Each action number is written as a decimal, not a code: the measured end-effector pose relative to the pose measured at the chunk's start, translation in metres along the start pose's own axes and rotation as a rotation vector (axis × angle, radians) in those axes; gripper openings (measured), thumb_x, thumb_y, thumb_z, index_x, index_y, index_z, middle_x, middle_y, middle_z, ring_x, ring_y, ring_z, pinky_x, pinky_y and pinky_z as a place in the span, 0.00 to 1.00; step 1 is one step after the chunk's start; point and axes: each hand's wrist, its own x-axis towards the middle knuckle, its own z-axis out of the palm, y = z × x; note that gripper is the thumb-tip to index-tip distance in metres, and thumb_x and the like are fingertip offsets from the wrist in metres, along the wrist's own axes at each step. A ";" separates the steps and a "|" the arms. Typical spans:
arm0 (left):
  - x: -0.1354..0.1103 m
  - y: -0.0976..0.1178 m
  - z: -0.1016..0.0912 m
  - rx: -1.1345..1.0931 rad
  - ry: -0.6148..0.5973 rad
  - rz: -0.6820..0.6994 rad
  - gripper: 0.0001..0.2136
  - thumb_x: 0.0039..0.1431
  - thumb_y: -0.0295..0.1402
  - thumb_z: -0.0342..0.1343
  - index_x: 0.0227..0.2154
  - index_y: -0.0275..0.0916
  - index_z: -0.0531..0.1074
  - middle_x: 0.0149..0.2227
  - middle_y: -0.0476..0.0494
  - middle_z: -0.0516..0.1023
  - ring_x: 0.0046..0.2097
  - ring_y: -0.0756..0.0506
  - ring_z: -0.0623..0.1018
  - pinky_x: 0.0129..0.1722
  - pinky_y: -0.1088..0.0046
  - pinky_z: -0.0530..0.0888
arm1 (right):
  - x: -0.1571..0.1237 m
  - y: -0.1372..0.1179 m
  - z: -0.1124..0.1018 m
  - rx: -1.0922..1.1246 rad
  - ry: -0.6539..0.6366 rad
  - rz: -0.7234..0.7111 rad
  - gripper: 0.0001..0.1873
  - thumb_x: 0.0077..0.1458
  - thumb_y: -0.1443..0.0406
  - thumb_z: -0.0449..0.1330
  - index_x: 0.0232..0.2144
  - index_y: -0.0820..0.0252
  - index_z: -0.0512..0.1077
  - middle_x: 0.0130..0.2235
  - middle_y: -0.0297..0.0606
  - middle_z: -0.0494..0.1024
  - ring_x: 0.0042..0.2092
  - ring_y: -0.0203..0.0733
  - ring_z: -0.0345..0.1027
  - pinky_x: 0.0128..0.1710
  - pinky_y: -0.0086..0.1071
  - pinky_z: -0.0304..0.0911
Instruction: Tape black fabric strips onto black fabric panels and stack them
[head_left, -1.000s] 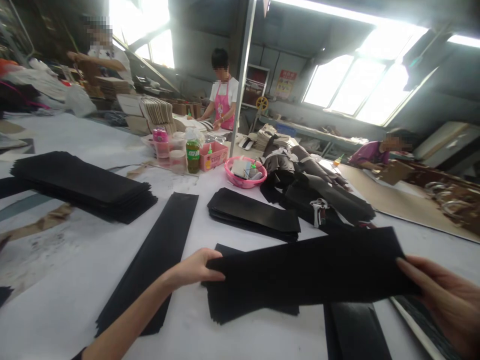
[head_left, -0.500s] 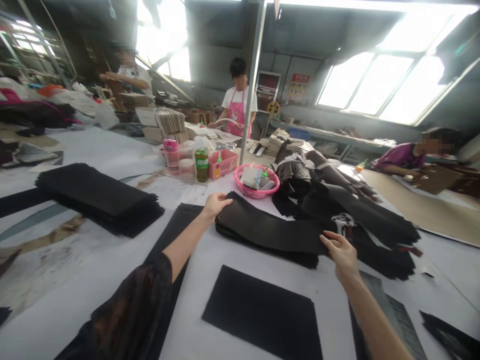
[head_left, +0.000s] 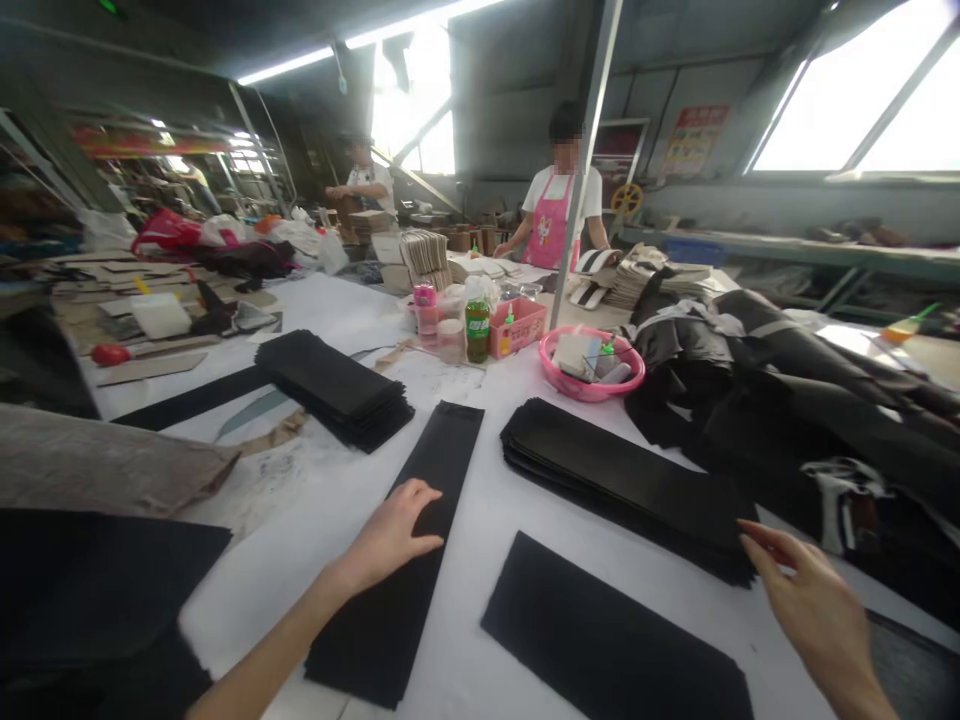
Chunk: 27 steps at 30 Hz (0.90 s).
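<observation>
My left hand [head_left: 397,535] is open, thumb and fingers apart, over a long black strip pile [head_left: 405,590] that lies lengthwise in front of me. At the right, my right hand [head_left: 814,600] pinches the near right corner of the top black sheet on a neat stack of black sheets [head_left: 622,480]. That stack lies flat on the white-covered table [head_left: 465,660]. Nearer to me lies a separate black rectangular piece [head_left: 615,630], between the strip pile and my right forearm.
Another black stack [head_left: 330,380] sits at the left. Behind are a pink basin [head_left: 592,365], a green-labelled bottle [head_left: 478,325], a pink box [head_left: 517,328] and a metal post [head_left: 589,150]. Dark material [head_left: 780,410] is heaped at the right. A person in a pink apron [head_left: 551,220] stands across.
My left hand has let go of the sheet's far left end and come back over the strip pile. The sheet now lies flat on its stack. The view has turned left.
</observation>
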 end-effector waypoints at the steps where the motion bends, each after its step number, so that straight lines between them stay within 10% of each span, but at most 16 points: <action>1: -0.021 -0.011 0.000 0.087 0.026 -0.070 0.27 0.48 0.36 0.64 0.53 0.41 0.68 0.55 0.39 0.67 0.56 0.38 0.69 0.55 0.61 0.68 | -0.011 -0.012 0.000 0.051 -0.051 -0.053 0.26 0.50 0.44 0.51 0.40 0.51 0.75 0.41 0.38 0.75 0.33 0.46 0.70 0.29 0.37 0.62; 9: -0.082 -0.035 0.019 0.107 0.236 -0.267 0.26 0.55 0.35 0.57 0.57 0.37 0.62 0.52 0.35 0.72 0.52 0.36 0.73 0.52 0.58 0.70 | -0.166 -0.169 0.035 0.246 -0.534 -0.603 0.09 0.60 0.64 0.57 0.43 0.51 0.73 0.45 0.37 0.75 0.43 0.43 0.72 0.40 0.33 0.69; 16: -0.084 -0.027 0.013 -0.799 0.221 -0.457 0.26 0.52 0.42 0.60 0.52 0.36 0.65 0.42 0.36 0.79 0.43 0.36 0.79 0.44 0.59 0.75 | -0.273 -0.245 0.084 0.338 -0.355 -0.923 0.44 0.36 0.59 0.75 0.56 0.60 0.65 0.54 0.48 0.71 0.55 0.59 0.64 0.57 0.54 0.59; 21: -0.100 -0.021 0.014 -1.171 0.120 -0.570 0.33 0.46 0.43 0.66 0.53 0.34 0.62 0.38 0.38 0.80 0.36 0.40 0.80 0.36 0.66 0.75 | -0.280 -0.252 0.083 0.412 -0.312 -0.887 0.16 0.58 0.72 0.57 0.48 0.56 0.71 0.43 0.40 0.77 0.44 0.44 0.72 0.48 0.38 0.67; 27: -0.115 -0.023 0.017 -1.103 0.122 -0.482 0.22 0.58 0.49 0.55 0.45 0.34 0.69 0.41 0.38 0.80 0.44 0.41 0.78 0.45 0.68 0.72 | -0.263 -0.246 0.064 0.730 -0.651 -0.422 0.15 0.65 0.59 0.50 0.35 0.58 0.75 0.34 0.37 0.77 0.35 0.39 0.72 0.35 0.27 0.66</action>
